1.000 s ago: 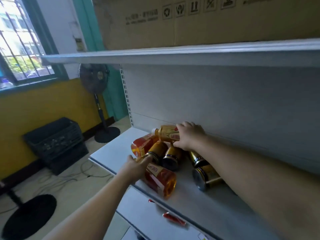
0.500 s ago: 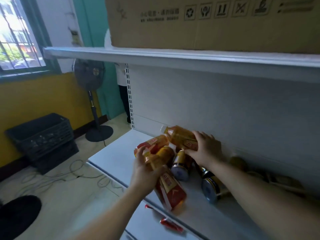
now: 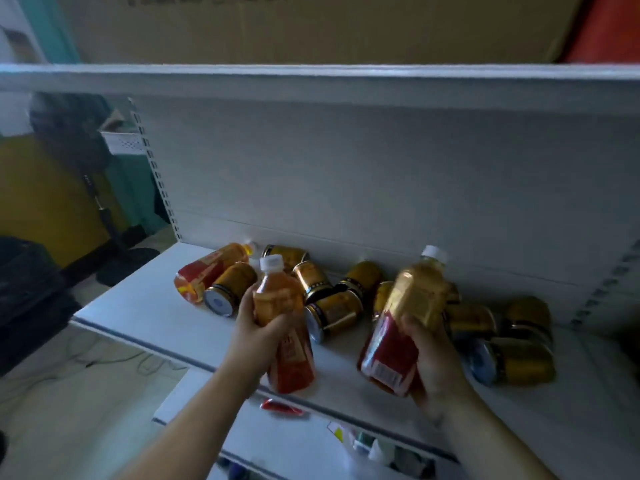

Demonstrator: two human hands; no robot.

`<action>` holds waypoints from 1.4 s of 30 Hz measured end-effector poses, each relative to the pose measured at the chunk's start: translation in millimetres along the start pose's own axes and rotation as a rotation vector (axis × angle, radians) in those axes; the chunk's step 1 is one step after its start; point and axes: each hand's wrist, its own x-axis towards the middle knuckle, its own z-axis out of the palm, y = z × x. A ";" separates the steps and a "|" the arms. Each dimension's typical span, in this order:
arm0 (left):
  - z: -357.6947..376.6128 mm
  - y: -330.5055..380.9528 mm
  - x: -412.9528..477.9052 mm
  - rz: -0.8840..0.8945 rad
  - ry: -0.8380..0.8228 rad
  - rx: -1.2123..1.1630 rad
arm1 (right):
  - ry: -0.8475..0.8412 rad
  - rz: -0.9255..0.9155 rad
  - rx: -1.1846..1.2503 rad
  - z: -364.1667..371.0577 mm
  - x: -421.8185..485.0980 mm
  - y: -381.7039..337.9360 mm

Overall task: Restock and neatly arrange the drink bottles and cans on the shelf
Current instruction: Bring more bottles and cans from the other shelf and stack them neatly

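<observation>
Both forearms enter from the bottom edge, one bottle per hand. Left hand, centre frame: fingers and thumb wrapped round the middle of a bottle, cap up, tilted slightly left, base over the front of the shelf. Right hand, right of centre: fingers curled round the lower half of a second bottle, cap up, leaning right, barcode facing camera. Both bottles have amber drink, white caps and red labels. Can't tell if either base touches the shelf. Cardboard box sits on the upper shelf across the top. Gold cans lie heaped on their sides against the back panel, behind both hands. Black crate and fan are at far left. A third bottle lies flat at the heap's left end. A red packet lies on the lower shelf, bottom centre.
</observation>
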 end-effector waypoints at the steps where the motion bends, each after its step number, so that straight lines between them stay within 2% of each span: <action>1: 7.4 2.2 -2.7 -0.056 -0.019 -0.088 | 0.014 0.011 -0.004 -7.5 -6.7 0.0; 5: 43.9 1.3 -15.0 -0.261 -0.202 -0.259 | 0.098 0.076 0.034 -27.1 -42.6 -5.5; 8: 73.4 -2.5 -24.7 -0.376 -0.396 -0.327 | 0.221 0.072 0.128 -42.3 -76.9 -13.4; 12: 117.7 -7.8 -45.5 -0.598 -0.693 -0.430 | 0.438 -0.019 0.257 -77.9 -130.5 -25.3; 16: 174.6 -8.0 -84.7 -0.646 -0.896 -0.511 | 0.589 -0.156 0.348 -121.7 -194.8 -43.1; 18: 207.1 -4.5 -110.2 -0.607 -0.932 -0.427 | 0.670 -0.237 0.358 -144.5 -225.7 -55.1; 23: 289.9 8.4 -193.5 -0.648 -1.095 -0.286 | 0.839 -0.426 0.321 -207.9 -292.6 -91.0; 28: 388.2 -1.3 -281.9 -0.538 -1.101 -0.191 | 0.920 -0.578 0.145 -295.9 -362.6 -126.2; 34: 490.4 -13.0 -356.5 -0.262 -0.978 -0.040 | 0.968 -0.518 -0.058 -395.3 -403.7 -166.4; 42: 575.5 -28.9 -357.1 0.032 -0.867 0.189 | 1.085 -0.410 -0.457 -507.4 -361.9 -209.7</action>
